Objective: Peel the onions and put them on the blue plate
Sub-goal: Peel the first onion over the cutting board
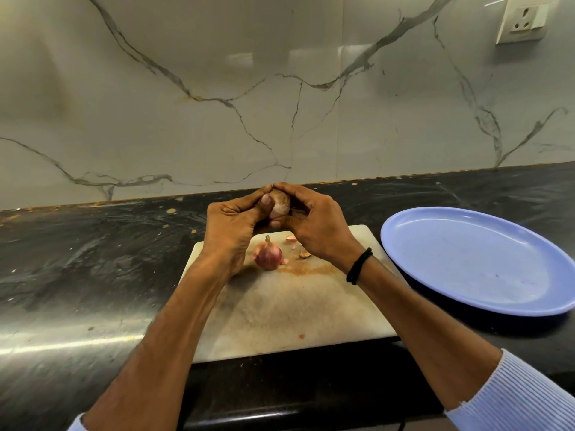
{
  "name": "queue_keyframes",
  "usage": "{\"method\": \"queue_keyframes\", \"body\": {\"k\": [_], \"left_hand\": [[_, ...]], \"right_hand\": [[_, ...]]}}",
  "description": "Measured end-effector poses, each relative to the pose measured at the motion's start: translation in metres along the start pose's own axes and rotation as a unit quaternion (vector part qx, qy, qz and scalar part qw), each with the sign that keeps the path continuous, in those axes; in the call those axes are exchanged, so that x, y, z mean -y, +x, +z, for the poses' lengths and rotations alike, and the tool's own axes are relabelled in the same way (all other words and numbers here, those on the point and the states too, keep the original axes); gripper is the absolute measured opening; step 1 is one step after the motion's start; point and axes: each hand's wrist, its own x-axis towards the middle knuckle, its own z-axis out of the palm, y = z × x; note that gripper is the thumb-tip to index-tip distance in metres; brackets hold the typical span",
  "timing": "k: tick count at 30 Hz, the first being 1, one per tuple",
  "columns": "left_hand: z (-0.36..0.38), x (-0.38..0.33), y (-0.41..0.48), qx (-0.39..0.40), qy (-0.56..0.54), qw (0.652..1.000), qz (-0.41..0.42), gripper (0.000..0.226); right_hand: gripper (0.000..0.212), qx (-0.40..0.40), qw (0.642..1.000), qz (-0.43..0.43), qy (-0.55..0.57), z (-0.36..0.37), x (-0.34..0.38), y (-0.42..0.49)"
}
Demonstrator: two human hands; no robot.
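Above the far edge of the white cutting board (289,309), both hands hold one onion (280,204) between them. My left hand (231,223) grips it from the left, thumb pressed on its pale peeled side. My right hand (314,223) curls round it from the right, fingertips meeting the left hand's on top. A second onion (267,256), pink with its skin on, lies on the board below the hands. The blue plate (476,259) sits to the right of the board with nothing on it.
Small scraps of onion skin (297,244) lie on the board near the right hand. The board rests on a dark stone counter (93,259) against a marbled wall. A wall socket (524,21) is at the top right.
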Motion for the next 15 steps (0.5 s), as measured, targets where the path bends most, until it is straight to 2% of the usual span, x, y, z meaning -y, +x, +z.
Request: {"method": "queue_keyframes", "body": {"k": [10,15], "left_hand": [[0.0057,0.0009,-0.0051,-0.036,0.091,0.991,0.092,0.019],[0.0051,-0.0023,-0.0035,-0.01,0.061,0.995,0.075,0.025]], "right_hand": [[0.062,-0.011,1.0,0.003,0.028,-0.0013,-0.0032,0.0014],[0.062,-0.023,0.999,0.008,0.043,-0.006,-0.0029,0.0016]]}}
